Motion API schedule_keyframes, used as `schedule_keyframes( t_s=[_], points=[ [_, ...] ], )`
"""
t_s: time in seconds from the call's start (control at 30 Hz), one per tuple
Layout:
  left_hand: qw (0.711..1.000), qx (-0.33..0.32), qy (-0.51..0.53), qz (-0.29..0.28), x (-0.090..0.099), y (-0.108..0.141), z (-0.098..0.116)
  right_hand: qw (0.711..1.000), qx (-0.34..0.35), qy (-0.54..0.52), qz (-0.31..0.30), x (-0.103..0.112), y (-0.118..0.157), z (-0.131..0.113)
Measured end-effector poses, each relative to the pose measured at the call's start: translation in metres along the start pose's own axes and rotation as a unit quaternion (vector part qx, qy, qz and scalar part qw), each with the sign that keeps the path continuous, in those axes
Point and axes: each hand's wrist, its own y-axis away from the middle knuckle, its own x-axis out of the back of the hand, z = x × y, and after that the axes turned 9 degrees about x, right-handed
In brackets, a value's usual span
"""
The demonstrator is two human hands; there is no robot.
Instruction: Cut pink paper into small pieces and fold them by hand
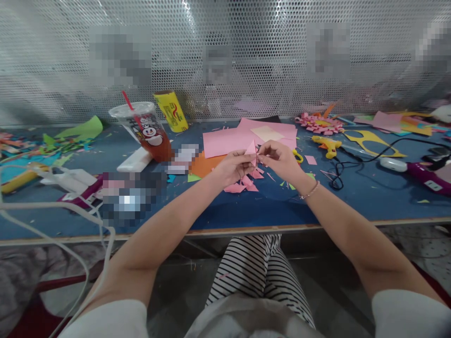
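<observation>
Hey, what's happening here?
A person's left hand holds a small pink paper piece above the blue table, with the right hand at its edge; whether that hand grips too is hard to tell. Pink scraps lie below, and larger pink sheets lie beyond the hands. A yellow glue gun is to the right, a cup of drink to the left.

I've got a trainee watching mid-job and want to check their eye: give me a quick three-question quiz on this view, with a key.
1. Multiple choice: what colour is the paper piece at the fingertips of the left hand and right hand?
A) orange
B) pink
C) green

2. True or false: the drink cup with the red straw stands nearer the left hand than the right hand.

3. Fill in: the bracelet is worn on the person's ____ wrist.

Key: 1. B; 2. true; 3. right.
</observation>
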Motion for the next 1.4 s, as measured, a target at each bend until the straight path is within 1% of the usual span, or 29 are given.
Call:
schedule_keyframes(
  t_s=[0.1,0.2,0.4,0.53,0.67,0.8,0.93,1.13,1.2,1.4],
  points=[
    [1.0,0.011,0.004,0.003,0.0007,-0.0008,0.0,0.998,-0.014,-0.054,-0.008,0.0008,-0.0007,0.0006],
    [1.0,0.016,0.007,0.005,0.001,-0.001,0.0001,0.997,-0.017,-0.072,-0.01,0.0012,-0.0007,0.0009],
    [1.0,0.013,-0.006,-0.009,0.001,0.0,0.0009,0.998,-0.017,-0.059,-0.01,0.0005,-0.0008,0.0],
    [1.0,0.004,-0.014,-0.01,0.0009,0.0004,-0.0001,1.0,-0.014,-0.011,0.004,-0.0021,-0.0003,-0.0009],
    [1.0,-0.001,-0.013,0.006,0.0022,-0.0011,-0.0015,0.997,0.017,0.074,0.03,-0.0051,0.001,-0.0001],
    [1.0,0.003,-0.012,0.02,0.0033,-0.0021,-0.0009,0.992,0.037,0.111,0.04,-0.0057,0.0016,0.0017],
    [1.0,0.011,-0.004,0.027,0.0028,-0.0014,0.001,0.987,0.06,0.146,0.036,-0.0042,0.002,0.0021],
    [0.999,0.036,0.006,0.026,0.0013,-0.0005,0.0028,0.971,0.117,0.204,0.033,-0.0019,0.0035,-0.0005],
    [0.999,0.034,0.011,0.026,0.0013,-0.0006,0.0028,0.965,0.134,0.222,0.031,-0.0012,0.0038,-0.001],
    [0.998,0.049,0.028,0.033,0.0012,-0.0011,0.0029,0.951,0.191,0.244,0.022,0.0018,0.0036,0.0005]
  ],
)
